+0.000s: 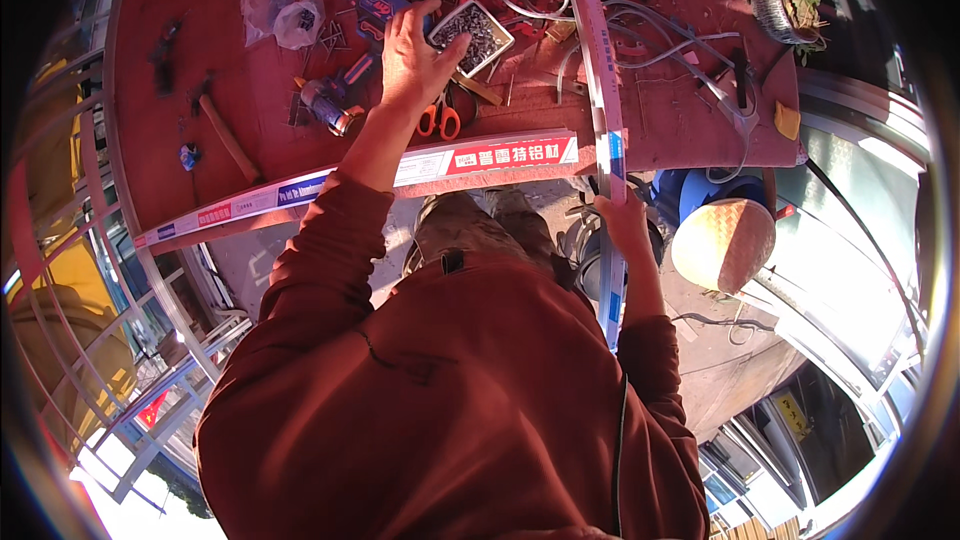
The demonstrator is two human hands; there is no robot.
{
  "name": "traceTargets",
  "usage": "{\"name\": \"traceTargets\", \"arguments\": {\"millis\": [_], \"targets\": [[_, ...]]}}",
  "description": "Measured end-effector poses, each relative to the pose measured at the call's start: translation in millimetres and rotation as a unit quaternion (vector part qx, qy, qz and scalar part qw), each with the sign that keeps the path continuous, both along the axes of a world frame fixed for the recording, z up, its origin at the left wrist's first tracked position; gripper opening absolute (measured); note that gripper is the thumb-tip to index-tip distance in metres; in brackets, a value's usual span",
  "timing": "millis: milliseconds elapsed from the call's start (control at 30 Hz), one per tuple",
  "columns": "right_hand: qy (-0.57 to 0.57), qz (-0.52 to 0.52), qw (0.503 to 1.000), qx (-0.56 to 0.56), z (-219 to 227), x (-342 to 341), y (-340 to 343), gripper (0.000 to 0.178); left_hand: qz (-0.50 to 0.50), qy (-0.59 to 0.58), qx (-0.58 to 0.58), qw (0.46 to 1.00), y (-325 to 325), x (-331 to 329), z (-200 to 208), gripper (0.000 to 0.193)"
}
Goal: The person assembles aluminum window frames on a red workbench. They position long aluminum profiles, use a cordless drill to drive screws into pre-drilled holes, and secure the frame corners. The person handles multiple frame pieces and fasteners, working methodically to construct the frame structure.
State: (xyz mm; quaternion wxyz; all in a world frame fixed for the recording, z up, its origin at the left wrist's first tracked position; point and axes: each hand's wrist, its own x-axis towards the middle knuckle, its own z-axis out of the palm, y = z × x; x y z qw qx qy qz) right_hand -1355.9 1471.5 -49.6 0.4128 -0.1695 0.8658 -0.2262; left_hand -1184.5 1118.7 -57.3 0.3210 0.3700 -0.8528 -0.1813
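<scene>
My left hand (412,58) reaches over the red-covered worktable (560,120), its thumb and fingers apart and nothing visible between them. Its thumb overlaps the edge of a small white box (482,38) full of screws. A blue tool (376,6) lies just beyond the fingertips. Under the wrist are orange-handled scissors (440,121). My right hand (625,222) is wrapped round a long aluminium profile (604,80) with printed film, which runs from beside my body across the table. Another filmed profile (420,166) lies along the near table edge, its right end close to the first.
A cordless drill (328,108), a hammer (228,138) and a plastic bag (298,26) lie on the left of the table. Clear tubing (640,15) is tangled at the right, near a potted plant (786,14). A woven hat (724,246) sits beyond my right hand.
</scene>
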Motion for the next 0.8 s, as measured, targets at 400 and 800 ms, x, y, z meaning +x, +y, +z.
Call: {"name": "traceTargets", "arguments": {"millis": [400, 800], "targets": [[-0.023, -0.006, 0.999, -0.038, -1.5, -13.6, -5.2, 0.027, -0.321, -0.259, 0.305, 0.858, 111.8, -33.4, -2.3, 0.067], [-0.095, -0.029, 0.990, -0.101, 12.8, 13.6, -8.2, 0.038, -0.312, -0.243, 0.283, 0.874, 94.1, -35.6, 20.3, 0.060]]}}
